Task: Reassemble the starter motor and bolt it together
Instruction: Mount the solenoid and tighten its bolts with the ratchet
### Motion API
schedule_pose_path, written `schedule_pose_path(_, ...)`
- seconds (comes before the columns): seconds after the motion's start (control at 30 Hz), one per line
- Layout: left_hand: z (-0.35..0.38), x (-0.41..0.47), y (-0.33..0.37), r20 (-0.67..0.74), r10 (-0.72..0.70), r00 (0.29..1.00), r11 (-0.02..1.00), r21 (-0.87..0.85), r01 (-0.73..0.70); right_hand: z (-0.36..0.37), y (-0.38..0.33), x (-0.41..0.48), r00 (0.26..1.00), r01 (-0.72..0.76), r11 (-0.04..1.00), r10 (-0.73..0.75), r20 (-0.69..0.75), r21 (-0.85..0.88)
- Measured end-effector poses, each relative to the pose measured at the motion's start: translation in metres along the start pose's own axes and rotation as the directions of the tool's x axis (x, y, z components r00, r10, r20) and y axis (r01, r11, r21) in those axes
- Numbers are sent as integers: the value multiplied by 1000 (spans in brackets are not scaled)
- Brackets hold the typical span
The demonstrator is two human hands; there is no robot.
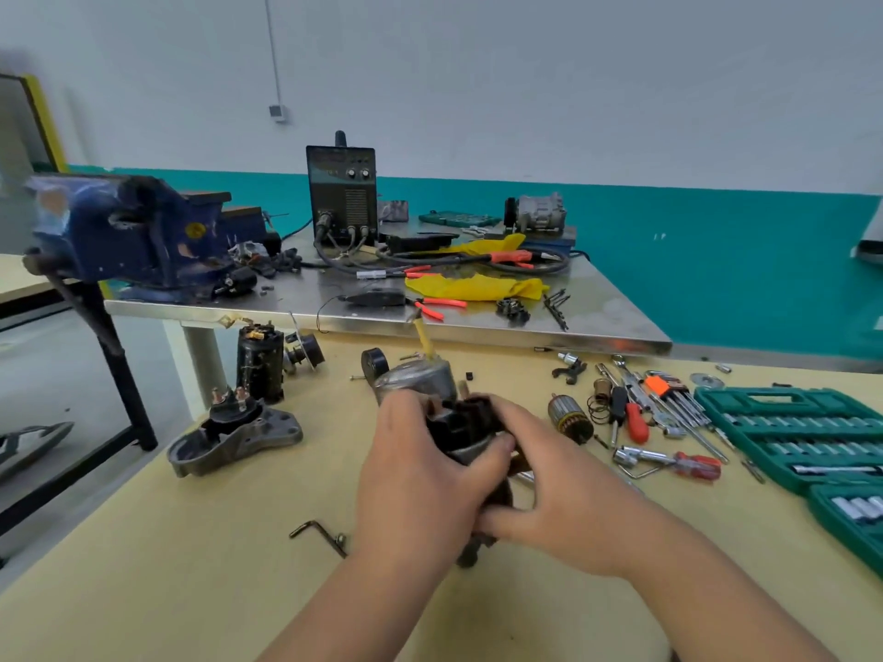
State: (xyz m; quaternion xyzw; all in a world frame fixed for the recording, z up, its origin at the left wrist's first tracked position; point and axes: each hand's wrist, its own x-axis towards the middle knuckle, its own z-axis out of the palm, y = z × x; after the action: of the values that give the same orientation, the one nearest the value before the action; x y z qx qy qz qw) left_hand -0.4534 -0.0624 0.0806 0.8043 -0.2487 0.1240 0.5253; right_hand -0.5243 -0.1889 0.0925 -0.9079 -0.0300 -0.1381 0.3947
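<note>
Task is partway at best, by my judgement. The starter is in pieces: the armature point(568, 418) lies loose on the table point(191, 566) just right of my hands. The nose housing point(234, 432) with its studs sits well apart at mid left. A black cylinder point(260, 363) stands behind it, and a silver can point(420, 379) with a yellow wire sits just beyond my hands. Nothing looks bolted yet. The sockets in the green case point(788, 432) and the red screwdriver point(697, 465) lie untouched at the right. Left to do, I reckon: armature in, housings mated, bolts through and tightened.

The dark motor piece point(466, 422) is at frame centre, lifted between both hands. My left hand point(420, 475) wraps it from the left, fingers curled round its body. My right hand point(549, 494) grips it from the right, fingers over the top edge and one finger reaching under toward the left. Both are closed on it, not loose. The piece is blurred and mostly covered, so I cannot tell which end faces me or whether anything is seated inside. Its lower end pokes out below my hands, above the table.
</note>
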Motion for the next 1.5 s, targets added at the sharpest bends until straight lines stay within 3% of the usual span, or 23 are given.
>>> schedule_pose_path(0.07,2,-9,3,34,165,986,984,64,-167,0,-4,-15,999,-35,999,34,-20,-25)
schedule_pose_path(0.13,-3,-8,1,101,383,918,916,86,-391,2,-4,-26,996,-72,997,70,-60,-23)
schedule_pose_path(0.2,-8,3,-9,39,580,813,812,49,-582,1,-1,-35,993,-95,995,95,-75,5)
schedule_pose_path(0.23,-11,10,-13,-43,579,814,815,0,-580,-2,1,-38,992,-103,995,103,-69,16)
schedule_pose_path(0.3,-15,22,-18,-80,370,925,906,-190,-379,-9,7,-43,992,-124,991,125,-21,40)
schedule_pose_path(0.33,-15,27,-18,54,248,967,932,-286,-223,-14,9,-45,991,-130,990,130,13,60)
schedule_pose_path(0.4,-11,33,-26,389,178,904,922,-387,-15,-22,14,-46,988,-137,986,130,79,95)
schedule_pose_path(0.47,-4,30,-30,530,205,823,895,-441,62,-27,20,-45,985,-152,986,145,92,69)
schedule_pose_path(0.7,24,8,-36,298,178,938,800,-599,39,-39,53,-35,978,-204,945,206,18,256)
schedule_pose_path(0.77,27,9,-37,288,177,941,804,-594,31,-56,47,-28,987,-151,932,162,-5,329)
schedule_pose_path(0.83,28,13,-38,296,190,936,794,-607,31,-72,28,-10,988,-44,939,91,-123,341)
schedule_pose_path(0.93,29,18,-39,326,221,919,774,-632,39,-77,-18,34,986,-14,993,33,-166,114)
schedule_pose_path(1.0,29,18,-40,353,252,901,768,-639,36,-72,-42,61,999,-1,989,-6,-45,-146)
schedule_pose_path(1.07,26,18,-41,376,292,879,758,-652,27,-74,-51,76,998,-19,976,30,52,-215)
schedule_pose_path(1.13,23,20,-44,389,323,863,727,-686,37,-85,-47,78,985,-101,988,116,126,-117)
schedule_pose_path(1.27,15,28,-50,500,363,787,680,-719,143,-93,-20,67,953,-250,934,190,237,256)
schedule_pose_path(1.4,16,30,-53,522,401,753,643,-746,174,-80,-3,45,966,-218,851,118,230,478)
schedule_pose_path(1.5,19,32,-55,542,382,748,628,-746,220,-67,5,36,989,-139,850,91,119,507)
